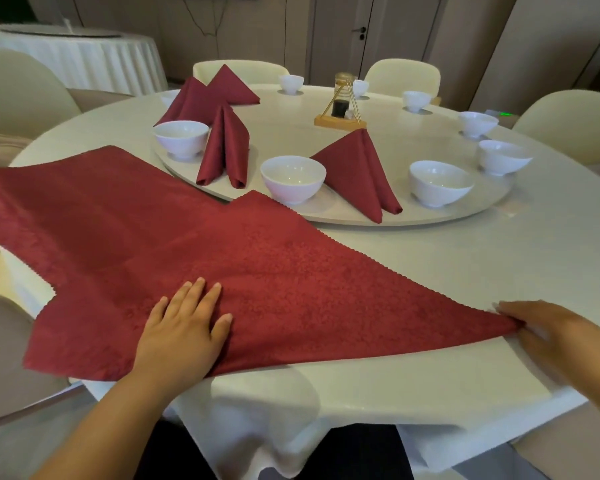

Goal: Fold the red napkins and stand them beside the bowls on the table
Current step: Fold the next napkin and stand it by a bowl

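Observation:
A red napkin [291, 271] folded into a triangle lies flat on the white tablecloth in front of me, on top of more flat red napkins [84, 209] spread to the left. My left hand [182, 327] presses flat on its near edge, fingers straight. My right hand [548, 336] holds the triangle's right tip at the table edge; the fingertips are hidden. On the round turntable [430, 216] white bowls [293, 178] stand in a ring. Folded napkins stand beside two of them [357, 171], [224, 147]. Two more folded napkins [208, 95] stand at the back left.
A small wooden stand with a dark bottle [340, 105] sits mid-turntable. Cream chairs [406, 74] ring the table. Another white-clothed table [77, 53] stands at the back left. The tablecloth [361, 386] hangs over the near edge.

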The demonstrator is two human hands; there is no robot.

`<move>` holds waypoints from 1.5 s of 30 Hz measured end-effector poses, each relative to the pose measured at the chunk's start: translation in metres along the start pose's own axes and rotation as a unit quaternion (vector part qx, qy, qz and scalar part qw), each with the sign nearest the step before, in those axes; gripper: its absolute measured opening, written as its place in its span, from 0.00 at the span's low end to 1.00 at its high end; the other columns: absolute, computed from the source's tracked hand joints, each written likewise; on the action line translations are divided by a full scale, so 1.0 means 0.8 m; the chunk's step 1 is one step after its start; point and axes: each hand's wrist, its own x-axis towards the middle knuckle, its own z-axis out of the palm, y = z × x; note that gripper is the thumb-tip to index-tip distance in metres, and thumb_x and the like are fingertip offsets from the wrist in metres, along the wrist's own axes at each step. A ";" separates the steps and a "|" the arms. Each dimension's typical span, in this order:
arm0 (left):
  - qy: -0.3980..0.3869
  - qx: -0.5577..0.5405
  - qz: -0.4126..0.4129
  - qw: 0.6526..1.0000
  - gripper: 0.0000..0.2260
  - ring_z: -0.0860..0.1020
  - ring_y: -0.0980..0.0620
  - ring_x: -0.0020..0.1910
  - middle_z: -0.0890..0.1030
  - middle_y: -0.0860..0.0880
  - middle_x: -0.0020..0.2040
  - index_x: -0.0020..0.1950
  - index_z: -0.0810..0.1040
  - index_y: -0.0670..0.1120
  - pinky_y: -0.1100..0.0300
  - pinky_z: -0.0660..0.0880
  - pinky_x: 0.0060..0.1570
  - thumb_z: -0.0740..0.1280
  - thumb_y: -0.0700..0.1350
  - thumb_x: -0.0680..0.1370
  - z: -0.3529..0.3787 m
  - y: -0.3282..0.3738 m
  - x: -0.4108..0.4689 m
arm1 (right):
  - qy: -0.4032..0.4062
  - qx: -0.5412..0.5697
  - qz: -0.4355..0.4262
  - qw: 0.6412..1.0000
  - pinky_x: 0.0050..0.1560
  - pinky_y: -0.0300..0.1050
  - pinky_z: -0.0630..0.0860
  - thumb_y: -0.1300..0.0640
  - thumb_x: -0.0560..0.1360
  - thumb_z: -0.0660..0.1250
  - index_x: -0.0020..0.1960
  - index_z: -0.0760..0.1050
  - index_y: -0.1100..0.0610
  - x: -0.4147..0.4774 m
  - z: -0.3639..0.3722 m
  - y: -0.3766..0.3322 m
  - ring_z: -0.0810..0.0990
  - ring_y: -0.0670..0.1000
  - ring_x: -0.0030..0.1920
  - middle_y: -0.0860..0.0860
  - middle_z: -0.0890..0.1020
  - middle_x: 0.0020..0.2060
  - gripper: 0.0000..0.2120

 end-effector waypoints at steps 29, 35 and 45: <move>0.116 0.091 0.061 0.987 0.23 0.83 0.42 0.45 0.83 0.41 0.47 0.49 0.83 0.41 0.43 0.77 0.39 0.54 0.53 0.70 0.016 -0.008 0.007 | -0.040 0.341 -0.029 0.939 0.46 0.24 0.72 0.24 0.46 0.69 0.34 0.82 0.40 0.079 -0.070 -0.058 0.80 0.37 0.42 0.38 0.83 0.38 0.25; 0.116 0.081 0.051 0.989 0.23 0.83 0.43 0.46 0.83 0.42 0.48 0.49 0.83 0.42 0.45 0.77 0.41 0.54 0.53 0.70 0.021 -0.010 0.007 | -0.007 0.397 -0.020 0.917 0.38 0.22 0.70 0.62 0.73 0.67 0.32 0.81 0.47 0.148 -0.067 -0.143 0.78 0.33 0.33 0.36 0.81 0.27 0.14; 0.127 0.031 0.033 0.991 0.24 0.82 0.42 0.49 0.82 0.41 0.51 0.51 0.83 0.41 0.50 0.62 0.54 0.52 0.53 0.74 0.020 -0.009 0.003 | 0.025 0.121 -0.139 0.983 0.38 0.42 0.59 0.56 0.73 0.66 0.29 0.64 0.53 0.275 0.006 -0.315 0.69 0.47 0.35 0.49 0.70 0.29 0.17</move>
